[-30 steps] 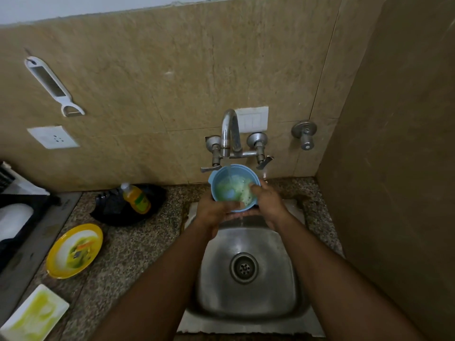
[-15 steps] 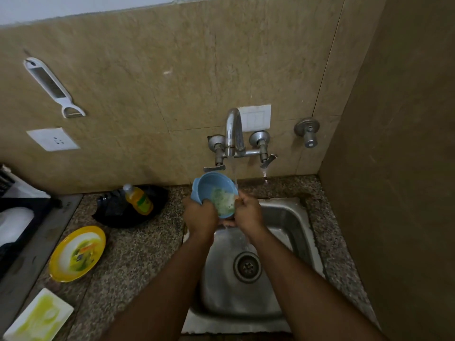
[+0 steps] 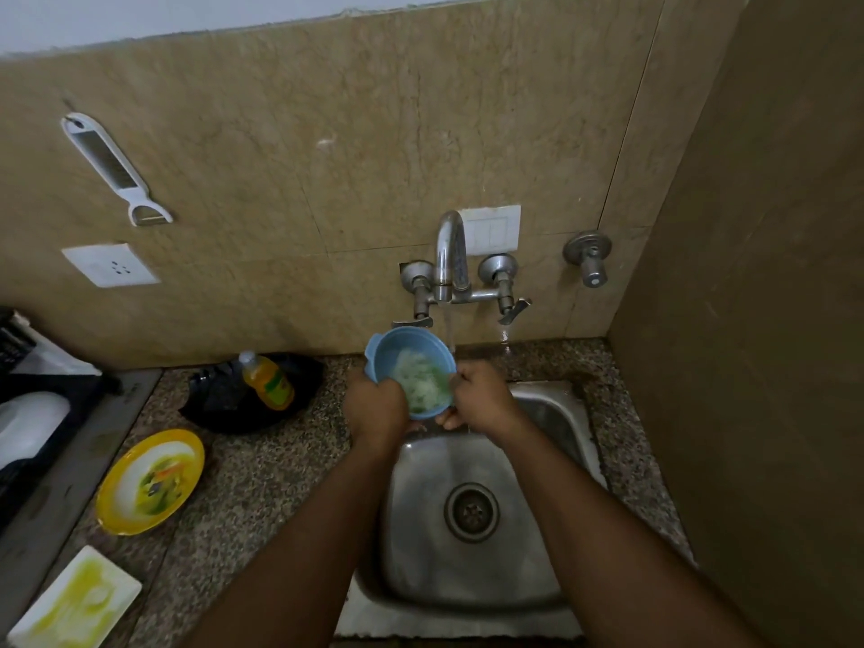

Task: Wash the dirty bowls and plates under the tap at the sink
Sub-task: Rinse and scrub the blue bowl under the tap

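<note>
A small blue bowl (image 3: 403, 355) with pale green foamy residue inside is held tilted over the back edge of the steel sink (image 3: 528, 544). My left hand (image 3: 376, 404) grips its left side and my right hand (image 3: 479, 397) grips its right rim. The tap (image 3: 450, 254) on the wall runs a thin stream of water just past the bowl's right rim, onto my right hand. A dirty yellow plate (image 3: 152, 481) and a dirty white rectangular plate (image 3: 75, 600) lie on the counter to the left.
A bottle of orange dish soap (image 3: 267, 380) lies in a black pan (image 3: 224, 409) left of the sink. A dish rack (image 3: 32, 413) stands at the far left. A peeler (image 3: 114, 168) hangs on the wall. A side wall closes in on the right.
Both hands have carried the bowl left from directly under the spout and tilted it more. It now sits at the left of the stream.
</note>
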Available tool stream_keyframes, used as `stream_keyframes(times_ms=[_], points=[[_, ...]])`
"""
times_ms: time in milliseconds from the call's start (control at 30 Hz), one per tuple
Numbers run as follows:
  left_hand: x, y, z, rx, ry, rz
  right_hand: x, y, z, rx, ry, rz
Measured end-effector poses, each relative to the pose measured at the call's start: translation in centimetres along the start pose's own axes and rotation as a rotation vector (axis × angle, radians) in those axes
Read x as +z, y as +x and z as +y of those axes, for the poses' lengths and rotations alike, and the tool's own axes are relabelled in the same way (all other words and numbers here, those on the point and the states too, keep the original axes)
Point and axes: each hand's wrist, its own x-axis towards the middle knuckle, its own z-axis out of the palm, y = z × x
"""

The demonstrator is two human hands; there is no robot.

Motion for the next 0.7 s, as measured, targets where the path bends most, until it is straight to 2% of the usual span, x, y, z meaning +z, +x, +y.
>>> stream_keyframes(times_ms=[33,133,200,300,400,500,600,700], points=[[0.1,-0.2,0.0,-0.021,-0.023,-0.036,-0.2,0.0,0.4,-0.010,-0.029,0.017],[0.1,-1.1,0.3,-0.118,-0.108,-0.167,-0.3,0.9,0.7,-0.075,-0.338,0.263],[0.0,-1.0,0.7,-0.133,-0.120,-0.184,-0.5,1.4,0.8,-0.062,-0.435,0.331],[-0.4,-0.2,1.3,-0.108,-0.066,-0.214,-0.5,1.6,0.6,-0.047,-0.255,0.278],[-0.6,0.0,1.8,-0.108,-0.047,-0.268,-0.8,2.2,0.0,-0.132,-0.168,0.272],[-1.2,-0.5,2.3,-0.163,-0.060,-0.347,-1.1,3.1,-0.5,-0.081,-0.050,0.234],[-1.6,-1.0,2.6,-0.240,-0.034,-0.396,-1.5,3.0,-1.1,-0.015,-0.135,0.243],[-1.9,-1.2,2.6,-0.258,-0.013,-0.394,-1.5,2.8,-1.5,-0.030,-0.218,0.239]])
